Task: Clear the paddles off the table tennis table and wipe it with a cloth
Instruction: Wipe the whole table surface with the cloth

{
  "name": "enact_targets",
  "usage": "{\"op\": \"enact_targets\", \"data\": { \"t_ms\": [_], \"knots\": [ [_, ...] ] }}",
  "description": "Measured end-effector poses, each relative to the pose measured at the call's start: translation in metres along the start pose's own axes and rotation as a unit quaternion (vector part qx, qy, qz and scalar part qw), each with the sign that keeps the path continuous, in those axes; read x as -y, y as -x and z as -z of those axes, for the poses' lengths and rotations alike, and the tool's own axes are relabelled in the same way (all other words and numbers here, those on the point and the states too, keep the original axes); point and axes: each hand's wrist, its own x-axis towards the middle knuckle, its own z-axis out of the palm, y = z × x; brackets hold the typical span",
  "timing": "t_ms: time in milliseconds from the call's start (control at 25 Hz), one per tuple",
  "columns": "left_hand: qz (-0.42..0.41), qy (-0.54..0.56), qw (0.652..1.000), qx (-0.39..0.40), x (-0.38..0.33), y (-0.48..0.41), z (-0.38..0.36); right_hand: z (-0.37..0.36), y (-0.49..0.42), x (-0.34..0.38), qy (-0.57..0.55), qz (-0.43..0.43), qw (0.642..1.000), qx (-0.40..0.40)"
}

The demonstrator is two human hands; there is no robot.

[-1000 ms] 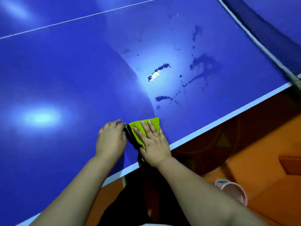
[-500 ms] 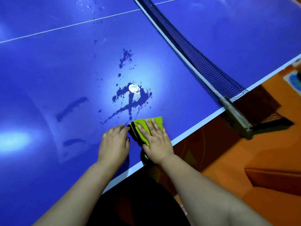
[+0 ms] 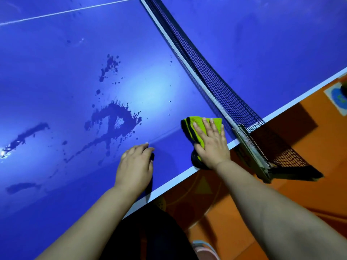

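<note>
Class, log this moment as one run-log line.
phase: wiping | right hand: presses green cloth flat beside net | left hand: rests on table | dark splashes: left of cloth

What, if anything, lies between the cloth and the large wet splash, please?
Nothing visible does. The cloth, under the right hand, faces bare table up to the splash; the left hand rests nearer the edge, off that line.

Lighting: dim room, overhead source mirrored on the table [image 3: 56, 72] as a broad pale glare patch at centre and a small hot spot at far left; wet splashes [image 3: 114, 117] read dark against it. Shadows: short under the left hand [image 3: 134, 166], longer from the net bracket [image 3: 251, 152] across the orange floor [image 3: 309, 194]. Quality: wide-angle bowing of straight edges, general softness.
</note>
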Motion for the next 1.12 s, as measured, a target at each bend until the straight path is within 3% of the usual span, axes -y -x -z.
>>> {"op": "enact_targets", "data": {
  "t_ms": [160, 320, 400, 800, 1000, 1120],
  "knots": [
    [-0.013, -0.002, 1.000, -0.015, 0.015, -0.007, 0.007, 0.006, -0.023, -0.027, -0.017, -0.074, 0.997, -0.028],
    [0.021, 0.000, 1.000, -0.024, 0.061, 0.014, 0.019, -0.004, -0.022, 0.033, -0.034, -0.172, 0.984, -0.033],
    [0.053, 0.009, 0.998, -0.028, 0.089, 0.035, 0.028, -0.009, -0.015, 0.083, -0.015, -0.171, 0.985, -0.036],
    [0.245, 0.017, 0.968, -0.057, 0.237, 0.172, 0.072, -0.051, 0.066, 0.350, 0.037, 0.069, 0.997, -0.025],
    [0.326, 0.027, 0.939, -0.103, 0.283, 0.231, 0.088, -0.071, 0.118, 0.455, 0.043, 0.223, 0.974, 0.018],
    [0.372, 0.024, 0.921, -0.109, 0.295, 0.256, 0.089, -0.073, 0.119, 0.492, 0.068, 0.348, 0.934, 0.044]
  ]
}}
